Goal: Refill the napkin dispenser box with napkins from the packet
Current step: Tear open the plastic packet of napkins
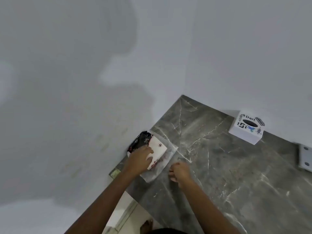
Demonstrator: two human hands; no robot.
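The napkin packet [159, 149], clear plastic with a white and black printed label, lies on the grey marble counter [228, 174] by the left wall. My left hand [140, 160] presses down on the packet's near end, gripping it. My right hand [179, 173] is curled just right of the packet, fingers pinched at its clear plastic edge. The white napkin dispenser box [246, 128] with stickers and a dark oval slot on top stands at the back of the counter against the wall, well away from both hands.
White walls meet at the counter's far corner. A grey metal bracket [305, 157] with screws sits at the right edge. The counter's near-left edge drops to a pale floor, where a bare foot [146, 225] shows.
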